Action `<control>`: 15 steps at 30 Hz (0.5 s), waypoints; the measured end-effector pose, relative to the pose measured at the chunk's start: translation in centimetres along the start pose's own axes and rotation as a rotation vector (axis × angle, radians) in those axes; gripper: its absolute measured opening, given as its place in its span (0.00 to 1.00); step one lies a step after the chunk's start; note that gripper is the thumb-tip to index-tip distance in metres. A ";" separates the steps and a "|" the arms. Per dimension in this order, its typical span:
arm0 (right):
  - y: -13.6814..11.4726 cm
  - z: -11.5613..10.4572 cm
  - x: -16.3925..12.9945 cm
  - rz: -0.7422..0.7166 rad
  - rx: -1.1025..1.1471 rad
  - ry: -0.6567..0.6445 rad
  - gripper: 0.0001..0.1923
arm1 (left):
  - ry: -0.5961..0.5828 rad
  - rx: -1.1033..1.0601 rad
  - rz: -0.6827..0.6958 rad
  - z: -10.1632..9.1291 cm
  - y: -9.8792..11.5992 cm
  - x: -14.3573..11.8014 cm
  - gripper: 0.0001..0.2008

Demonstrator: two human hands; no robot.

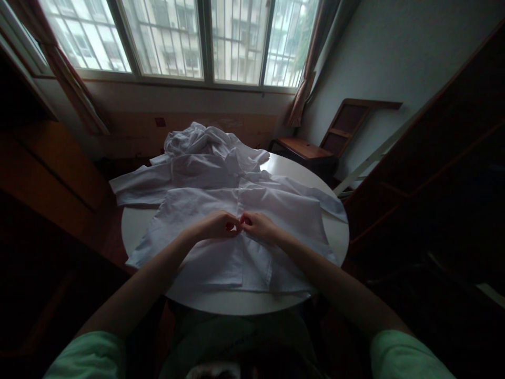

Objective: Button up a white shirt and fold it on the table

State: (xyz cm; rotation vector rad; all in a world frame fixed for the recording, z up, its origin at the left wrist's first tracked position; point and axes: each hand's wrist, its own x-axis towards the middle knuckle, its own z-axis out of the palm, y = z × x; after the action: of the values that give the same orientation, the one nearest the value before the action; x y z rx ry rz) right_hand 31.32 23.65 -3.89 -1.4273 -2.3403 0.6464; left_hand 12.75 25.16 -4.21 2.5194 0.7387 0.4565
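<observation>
A white long-sleeved shirt (209, 205) lies spread front side up on a round white table (224, 304), its hem toward me and its sleeves out to both sides. My left hand (221, 223) and my right hand (257, 225) meet over the middle of its front opening. Fingertips of both hands are pinched together on the front edges, almost touching each other. Any button between them is too small to make out. Below the hands the two front panels part slightly, with creases on the right panel.
Behind the shirt, at the table's far side, is a crumpled heap of white cloth (201, 139). A wooden chair (307, 149) stands beyond the table at the right. Barred windows (169, 37) with curtains (74, 84) are ahead, and dark wooden furniture (426, 152) flanks the right side.
</observation>
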 end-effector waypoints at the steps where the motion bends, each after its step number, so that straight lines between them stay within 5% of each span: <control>1: 0.0 0.0 0.0 -0.002 0.003 -0.003 0.06 | -0.009 -0.011 -0.019 0.0 -0.2 0.0 0.08; 15: -0.1 -0.8 -0.8 -0.142 0.061 -0.036 0.07 | -0.053 -0.030 -0.021 -0.7 0.9 -0.2 0.08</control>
State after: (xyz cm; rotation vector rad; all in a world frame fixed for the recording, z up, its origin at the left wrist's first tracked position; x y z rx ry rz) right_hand 32.04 23.06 -3.23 -1.2209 -2.4011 0.7021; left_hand 12.63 24.67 -3.18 2.4838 0.7324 0.3896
